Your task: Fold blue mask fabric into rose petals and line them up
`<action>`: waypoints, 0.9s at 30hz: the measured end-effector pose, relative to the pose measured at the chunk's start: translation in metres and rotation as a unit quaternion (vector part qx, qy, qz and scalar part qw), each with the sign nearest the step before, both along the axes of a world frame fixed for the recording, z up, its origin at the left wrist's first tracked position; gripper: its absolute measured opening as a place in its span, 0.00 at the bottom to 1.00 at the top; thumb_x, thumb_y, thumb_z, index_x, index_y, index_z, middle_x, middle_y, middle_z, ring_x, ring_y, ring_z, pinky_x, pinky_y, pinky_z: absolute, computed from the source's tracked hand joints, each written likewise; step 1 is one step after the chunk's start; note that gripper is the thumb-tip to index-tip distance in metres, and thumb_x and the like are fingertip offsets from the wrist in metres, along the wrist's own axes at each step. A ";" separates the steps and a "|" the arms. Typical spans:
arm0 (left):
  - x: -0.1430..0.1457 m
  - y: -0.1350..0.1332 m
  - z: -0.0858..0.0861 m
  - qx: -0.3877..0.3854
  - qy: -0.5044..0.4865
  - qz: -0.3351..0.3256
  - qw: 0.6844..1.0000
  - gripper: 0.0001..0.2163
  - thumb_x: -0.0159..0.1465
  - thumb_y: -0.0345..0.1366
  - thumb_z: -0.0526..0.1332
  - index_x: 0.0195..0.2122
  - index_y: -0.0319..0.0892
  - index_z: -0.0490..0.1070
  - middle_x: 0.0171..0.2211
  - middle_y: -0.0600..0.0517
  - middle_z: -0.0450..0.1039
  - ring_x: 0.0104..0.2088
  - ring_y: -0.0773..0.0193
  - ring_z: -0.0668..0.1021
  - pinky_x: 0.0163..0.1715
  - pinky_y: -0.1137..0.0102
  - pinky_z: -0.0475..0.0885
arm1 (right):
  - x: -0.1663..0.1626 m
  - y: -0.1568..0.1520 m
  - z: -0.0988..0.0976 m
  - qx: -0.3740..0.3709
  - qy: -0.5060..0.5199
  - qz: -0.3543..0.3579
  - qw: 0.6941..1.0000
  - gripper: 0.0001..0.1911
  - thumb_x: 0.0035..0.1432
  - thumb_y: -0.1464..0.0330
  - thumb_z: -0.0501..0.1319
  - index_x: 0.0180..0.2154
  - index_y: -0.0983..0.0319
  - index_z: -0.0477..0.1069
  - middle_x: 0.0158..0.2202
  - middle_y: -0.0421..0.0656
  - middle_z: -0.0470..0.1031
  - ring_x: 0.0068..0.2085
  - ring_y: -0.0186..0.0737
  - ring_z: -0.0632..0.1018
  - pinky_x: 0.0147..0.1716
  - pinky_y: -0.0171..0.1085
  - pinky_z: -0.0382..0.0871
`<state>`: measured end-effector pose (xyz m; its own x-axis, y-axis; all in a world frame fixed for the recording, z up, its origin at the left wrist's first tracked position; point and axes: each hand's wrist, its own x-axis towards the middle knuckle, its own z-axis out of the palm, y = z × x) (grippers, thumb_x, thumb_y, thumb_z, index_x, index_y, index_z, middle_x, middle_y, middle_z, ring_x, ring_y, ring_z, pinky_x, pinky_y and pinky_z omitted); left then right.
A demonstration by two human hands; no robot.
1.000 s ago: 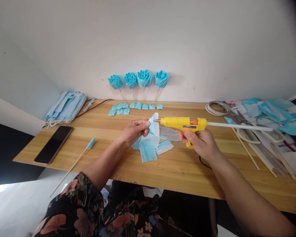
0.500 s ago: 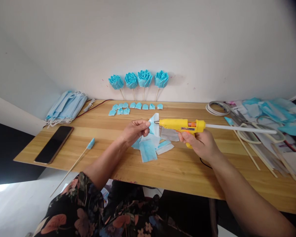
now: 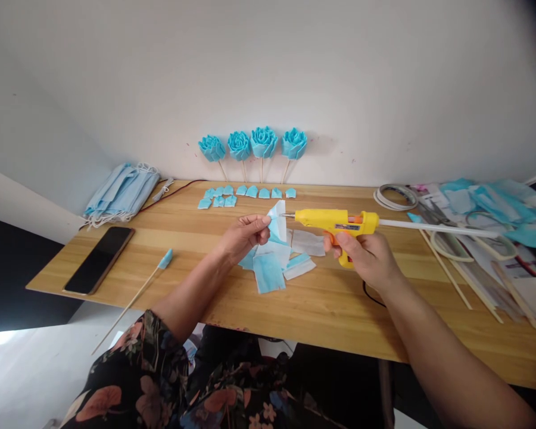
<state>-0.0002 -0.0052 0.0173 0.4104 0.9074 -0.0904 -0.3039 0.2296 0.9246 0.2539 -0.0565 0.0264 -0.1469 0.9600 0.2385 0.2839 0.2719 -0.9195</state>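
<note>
My left hand [image 3: 249, 232] pinches a folded blue-and-white piece of mask fabric [image 3: 277, 221] between thumb and fingers. A yellow hot glue gun [image 3: 335, 220] lies in the grip of my right hand [image 3: 370, 253], its metal nozzle pointing left at the fabric's right side. Whether the tip touches the fabric I cannot tell. From the gun's back sticks a long white glue stick [image 3: 438, 227]. Below my left hand, several cut fabric pieces [image 3: 269, 274] overlap on the wooden table [image 3: 330, 322]. Beyond the hands lie rows of small blue folded petals [image 3: 251, 191].
Several blue fabric roses [image 3: 263, 143] on sticks lean against the wall. At left are stacked face masks [image 3: 120, 193], a phone [image 3: 99, 260] and a blue-tipped stick [image 3: 165, 260] overhanging the table's edge. Tape rolls [image 3: 395, 196], scissors [image 3: 451, 245] and fabric scraps [image 3: 495, 202] lie at right.
The glue gun has drawn slightly to the right and tilted, its nozzle now higher against the fabric. My left hand has barely moved and keeps its pinch.
</note>
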 end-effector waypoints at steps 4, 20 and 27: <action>0.000 0.000 0.000 0.000 0.005 0.000 1.000 0.19 0.56 0.46 0.70 0.20 0.38 0.68 0.17 0.55 0.67 0.20 0.73 0.68 0.24 0.74 0.61 | 0.002 0.001 -0.004 0.000 -0.019 -0.010 1.000 0.26 0.63 0.47 0.56 0.26 0.60 0.73 0.25 0.42 0.72 0.26 0.35 0.71 0.27 0.35 0.65; 0.001 0.000 0.002 -0.007 0.006 -0.004 1.000 0.19 0.54 0.47 0.72 0.20 0.38 0.69 0.17 0.55 0.66 0.20 0.72 0.68 0.24 0.74 0.61 | 0.001 0.001 -0.004 0.006 -0.010 -0.012 1.000 0.25 0.64 0.49 0.57 0.24 0.60 0.70 0.25 0.42 0.71 0.26 0.35 0.69 0.28 0.37 0.64; 0.001 -0.001 0.002 -0.007 0.011 -0.018 1.000 0.21 0.52 0.48 0.73 0.19 0.37 0.69 0.16 0.55 0.66 0.19 0.73 0.67 0.23 0.74 0.61 | -0.001 0.001 -0.002 0.009 0.026 -0.018 0.999 0.24 0.64 0.50 0.57 0.24 0.59 0.70 0.23 0.42 0.70 0.28 0.38 0.71 0.31 0.38 0.64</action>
<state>0.0010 -0.0061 0.0193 0.4409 0.8904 -0.1134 -0.2740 0.2538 0.9276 0.2527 -0.0559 0.0244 -0.0998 0.9599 0.2619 0.2459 0.2789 -0.9283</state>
